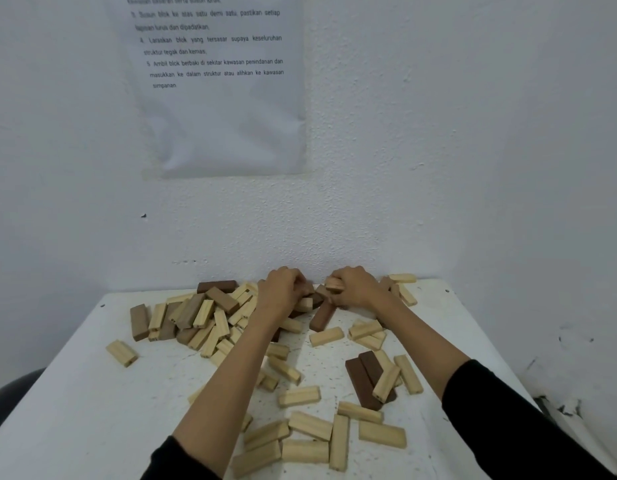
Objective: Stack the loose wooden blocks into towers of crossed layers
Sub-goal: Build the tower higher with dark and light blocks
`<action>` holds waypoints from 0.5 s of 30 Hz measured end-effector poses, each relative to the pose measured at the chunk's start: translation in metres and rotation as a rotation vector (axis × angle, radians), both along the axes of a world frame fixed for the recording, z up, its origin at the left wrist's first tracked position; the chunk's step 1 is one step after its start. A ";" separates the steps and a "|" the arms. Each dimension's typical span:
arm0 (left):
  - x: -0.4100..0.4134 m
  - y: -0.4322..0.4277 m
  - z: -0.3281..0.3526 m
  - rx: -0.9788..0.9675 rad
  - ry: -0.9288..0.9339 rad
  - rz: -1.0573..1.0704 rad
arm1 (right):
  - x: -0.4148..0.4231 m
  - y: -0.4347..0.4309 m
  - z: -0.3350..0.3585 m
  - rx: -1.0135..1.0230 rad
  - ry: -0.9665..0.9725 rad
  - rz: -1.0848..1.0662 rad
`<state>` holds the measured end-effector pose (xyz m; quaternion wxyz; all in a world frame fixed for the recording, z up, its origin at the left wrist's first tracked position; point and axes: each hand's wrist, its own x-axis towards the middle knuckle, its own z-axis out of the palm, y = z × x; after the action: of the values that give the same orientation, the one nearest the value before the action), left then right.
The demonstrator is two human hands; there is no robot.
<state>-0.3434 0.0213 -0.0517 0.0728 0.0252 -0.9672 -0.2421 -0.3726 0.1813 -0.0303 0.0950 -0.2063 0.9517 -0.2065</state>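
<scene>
My black sleeves (507, 420) come in at the bottom edge, and between them on the white table (75, 410) lies the nearest cluster of pale blocks (307, 424). Most of these lie flat with their long axes running side to side, and one points straight away from me. Further out on the right, two dark brown blocks (364, 379) lie side by side and touching, their long axes running away from me and leaning a little left, with a pale one lying over their near end. On the far left is a jumbled heap of blocks (196, 317), pale and brown mixed, pointing every way. Both my hands are at the far edge by the wall (473, 133). My left hand (281, 289) has its fingers curled down into the blocks there, and I cannot tell whether it has hold of one. My right hand (355, 285) has its fingers wrapped round a pale block (334, 284), whose end sticks out toward my left hand. Just below the hands a reddish-brown block (322, 317) lies flat, its long axis running away from me and slightly right. A printed sheet (224, 98) hangs on the wall above.
</scene>
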 end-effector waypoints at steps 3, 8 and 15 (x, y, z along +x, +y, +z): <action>0.001 0.001 0.004 0.042 -0.033 -0.002 | 0.000 0.001 0.008 0.101 -0.142 0.038; 0.007 0.005 0.014 0.039 -0.085 -0.028 | 0.009 0.008 0.003 0.147 -0.192 0.050; 0.038 0.008 0.028 0.084 0.076 0.008 | 0.037 0.009 0.003 -0.099 -0.117 -0.071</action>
<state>-0.3054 0.0289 -0.0241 0.1093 0.0228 -0.9526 -0.2829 -0.3353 0.1904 -0.0275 0.1326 -0.1646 0.9399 -0.2683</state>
